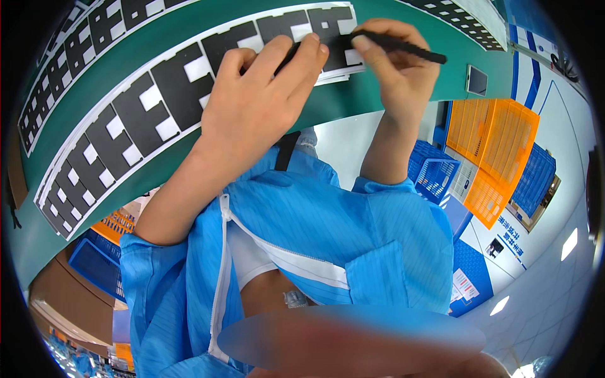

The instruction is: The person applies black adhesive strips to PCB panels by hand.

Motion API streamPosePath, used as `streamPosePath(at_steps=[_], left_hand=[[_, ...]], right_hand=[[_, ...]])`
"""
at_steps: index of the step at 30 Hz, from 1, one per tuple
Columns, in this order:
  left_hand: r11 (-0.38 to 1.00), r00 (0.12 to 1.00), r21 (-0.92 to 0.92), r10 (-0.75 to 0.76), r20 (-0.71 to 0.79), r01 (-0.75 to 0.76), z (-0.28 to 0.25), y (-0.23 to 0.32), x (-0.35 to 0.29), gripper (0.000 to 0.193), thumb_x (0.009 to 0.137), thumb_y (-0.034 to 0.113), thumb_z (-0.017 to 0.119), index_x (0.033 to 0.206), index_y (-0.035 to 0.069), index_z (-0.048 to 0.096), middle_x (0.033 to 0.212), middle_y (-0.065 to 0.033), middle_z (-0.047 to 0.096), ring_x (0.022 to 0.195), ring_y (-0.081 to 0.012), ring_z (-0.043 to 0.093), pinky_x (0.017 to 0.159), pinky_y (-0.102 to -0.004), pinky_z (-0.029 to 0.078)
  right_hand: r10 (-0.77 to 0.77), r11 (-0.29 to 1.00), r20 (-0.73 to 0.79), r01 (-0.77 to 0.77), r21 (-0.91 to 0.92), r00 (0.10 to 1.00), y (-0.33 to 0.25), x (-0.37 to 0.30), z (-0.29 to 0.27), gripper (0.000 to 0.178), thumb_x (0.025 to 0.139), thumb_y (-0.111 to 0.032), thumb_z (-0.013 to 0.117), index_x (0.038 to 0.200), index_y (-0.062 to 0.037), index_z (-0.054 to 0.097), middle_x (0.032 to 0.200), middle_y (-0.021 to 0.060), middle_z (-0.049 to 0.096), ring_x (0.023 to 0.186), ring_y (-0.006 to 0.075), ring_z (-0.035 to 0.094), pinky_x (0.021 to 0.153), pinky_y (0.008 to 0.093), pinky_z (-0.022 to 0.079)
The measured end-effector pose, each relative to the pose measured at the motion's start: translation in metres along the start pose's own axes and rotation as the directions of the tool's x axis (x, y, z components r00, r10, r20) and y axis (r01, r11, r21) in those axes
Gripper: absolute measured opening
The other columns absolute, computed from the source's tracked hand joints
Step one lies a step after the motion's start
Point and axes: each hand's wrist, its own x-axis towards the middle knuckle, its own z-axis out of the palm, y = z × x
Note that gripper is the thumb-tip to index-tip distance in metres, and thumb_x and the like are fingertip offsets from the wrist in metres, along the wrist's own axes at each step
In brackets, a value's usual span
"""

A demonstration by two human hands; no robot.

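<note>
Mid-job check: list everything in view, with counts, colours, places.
Patterned strips: at least three, black on white, mid-table, upper left, upper right
Slim tool: one, black, middle strip's right end
Phone: one, dark, table's right end
Table: one, green, under strips
Crates: several, orange and blue, right and lower left
Cardboard: some, brown, lower left
Jacket: one, blue, on the person
Left hand: one, bare, on middle strip
Right hand: one, bare, holding slim tool

A black-patterned white strip point(164, 104) lies on the green table point(454, 82), a slim black tool point(421, 51) slanting at its right end.
</note>
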Motion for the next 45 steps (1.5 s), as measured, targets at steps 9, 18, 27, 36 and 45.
streamPosePath(at_steps=[9, 18, 27, 36, 45], left_hand=[[0.997, 1.000, -0.073, -0.029, 0.003, 0.029, 0.001, -0.004, -0.004, 0.039, 0.081, 0.009, 0.070, 0.120, 0.005, 0.073, 0.131, -0.0019, 0.065, 0.112, -0.0195, 0.058, 0.080, -0.0327, 0.045], [0.993, 0.999, -0.112, -0.038, 0.009, 0.039, -0.001, -0.003, -0.004, 0.040, 0.081, 0.010, 0.070, 0.120, 0.004, 0.073, 0.131, -0.0019, 0.065, 0.111, -0.0195, 0.059, 0.080, -0.0326, 0.045], [0.964, 0.992, -0.233, -0.129, 0.001, 0.126, -0.031, -0.010, -0.024, 0.044, 0.070, 0.010, 0.078, 0.112, -0.001, 0.073, 0.126, -0.0095, 0.069, 0.117, -0.0245, 0.064, 0.089, -0.0353, 0.053], [0.966, 0.991, -0.245, -0.106, -0.078, 0.084, -0.022, -0.018, -0.033, 0.039, 0.071, 0.008, 0.077, 0.108, -0.004, 0.072, 0.121, -0.0112, 0.071, 0.113, -0.0258, 0.066, 0.089, -0.0350, 0.054], [0.962, 0.987, -0.240, -0.150, -0.061, 0.131, -0.021, -0.016, -0.031, 0.023, 0.079, 0.007, 0.072, 0.102, 0.002, 0.073, 0.120, -0.0077, 0.071, 0.111, -0.0236, 0.066, 0.089, -0.0331, 0.053]], right_hand=[[-0.087, 0.956, 0.182, 0.134, -0.261, 0.979, -0.003, -0.008, 0.006, 0.022, 0.079, 0.007, 0.079, 0.099, 0.0021, 0.075, 0.091, 0.0075, 0.074, 0.083, 0.0143, 0.071, 0.076, 0.0246, 0.057], [0.033, 0.965, -0.136, 0.004, 0.264, 0.990, 0.000, -0.015, 0.002, 0.024, 0.083, 0.009, 0.078, 0.105, 0.0056, 0.069, 0.094, 0.0106, 0.074, 0.084, 0.0160, 0.071, 0.075, 0.0259, 0.059], [-0.078, 0.997, 0.097, 0.080, -0.019, 0.992, -0.005, -0.006, 0.025, 0.025, 0.086, 0.005, 0.079, 0.110, 0.0032, 0.071, 0.097, 0.0097, 0.076, 0.086, 0.0109, 0.071, 0.073, 0.0198, 0.056], [-0.056, 0.936, 0.191, 0.118, -0.331, 0.980, -0.002, 0.005, 0.036, 0.023, 0.086, 0.002, 0.079, 0.108, 0.0023, 0.072, 0.096, 0.0088, 0.075, 0.084, 0.0118, 0.070, 0.074, 0.0213, 0.055], [0.065, 0.936, 0.148, -0.008, -0.352, 0.987, -0.025, 0.012, 0.065, 0.016, 0.083, 0.003, 0.078, 0.099, 0.0003, 0.072, 0.090, 0.0076, 0.074, 0.079, 0.0101, 0.069, 0.069, 0.0249, 0.054]])
